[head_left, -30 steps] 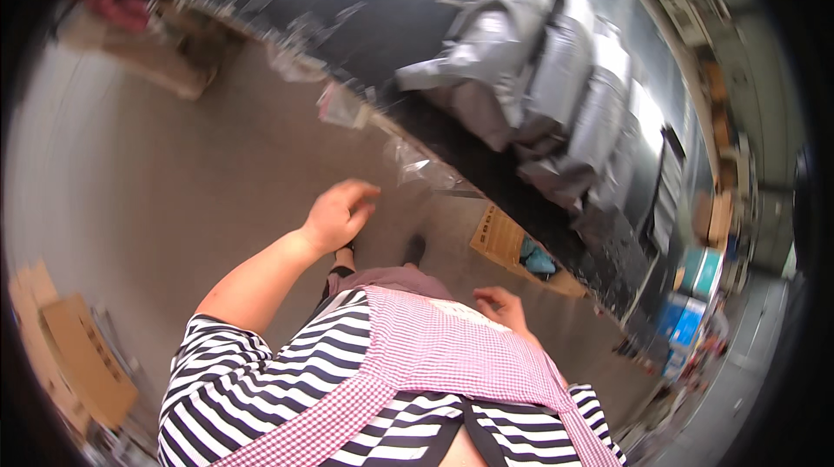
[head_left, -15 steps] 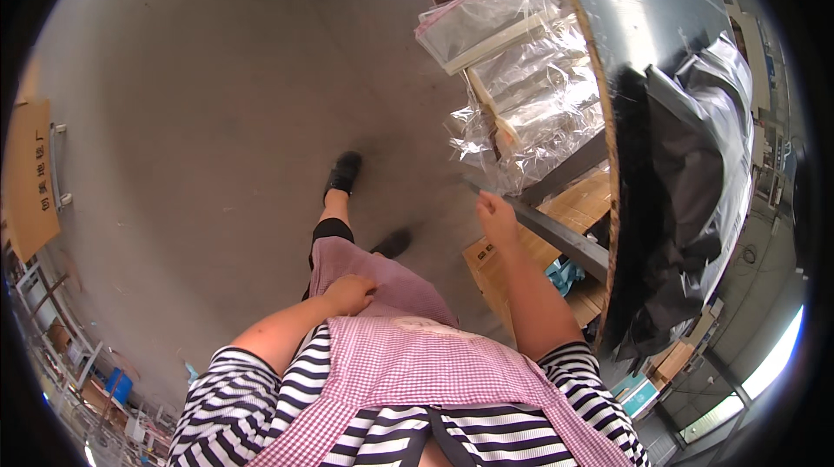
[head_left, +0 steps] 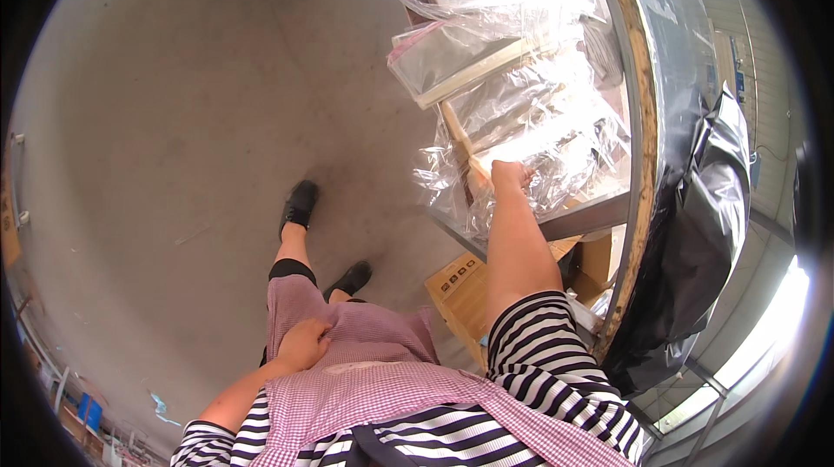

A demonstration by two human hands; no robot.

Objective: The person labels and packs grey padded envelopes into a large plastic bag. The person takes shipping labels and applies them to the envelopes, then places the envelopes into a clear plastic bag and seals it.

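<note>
My right hand point(head_left: 508, 176) reaches out to a heap of clear plastic bags point(head_left: 512, 111) lying on a low shelf under the table, and its fingers are closed on the plastic. My left hand point(head_left: 302, 345) rests against my checked pink apron point(head_left: 365, 363) at the thigh, fingers loosely curled, holding nothing. Both of my arms wear black and white striped sleeves.
A long table edge point(head_left: 641, 119) covered in shiny film runs down the right side, with dark plastic wrapping point(head_left: 704, 232) hanging beyond it. A brown cardboard box point(head_left: 460, 289) sits on the concrete floor point(head_left: 174, 119) under the shelf. My black shoes point(head_left: 300, 205) stand on the floor.
My view swung from the table top down toward the floor and shelf. My right hand reached forward into the plastic bags and closed on them. My left hand dropped to my apron.
</note>
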